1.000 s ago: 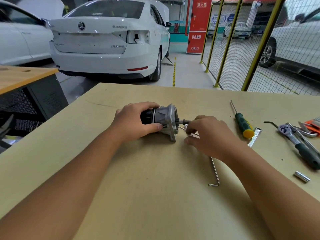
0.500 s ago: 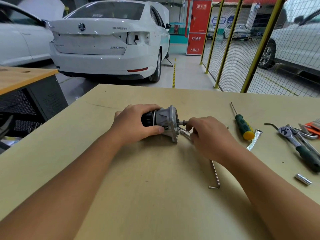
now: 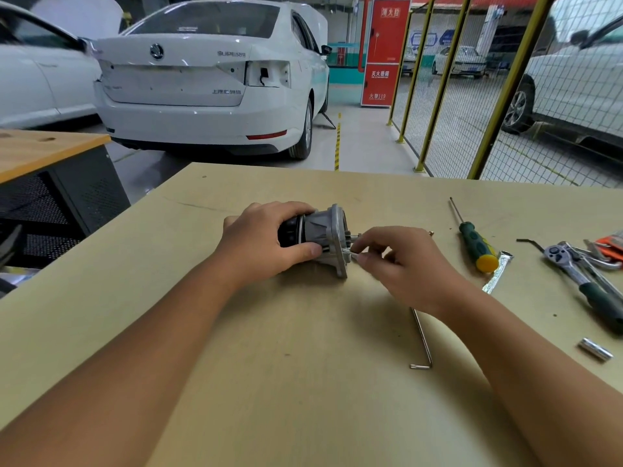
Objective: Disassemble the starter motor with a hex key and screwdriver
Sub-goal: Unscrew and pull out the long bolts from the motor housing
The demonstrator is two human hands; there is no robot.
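Since the earlier frame, the right hand (image 3: 401, 264) is drawing in closer to the flange of the starter motor (image 3: 317, 239), its fingertips (image 3: 362, 256) now pinching a thin silvery bolt (image 3: 349, 251) at the flange face; the motor itself is lying on its side at the middle of the workbench (image 3: 303, 382).

In the head view, the left hand (image 3: 266, 246) is wrapping around the motor's dark body, pinning it down. A hex key (image 3: 421, 338) is lying near the right wrist, and a green screwdriver (image 3: 473, 242) is resting farther right, neither held. Judging by this, the bolt is being withdrawn by hand: pulling straight along its axis while the left grip is keeping the housing from rolling should help.
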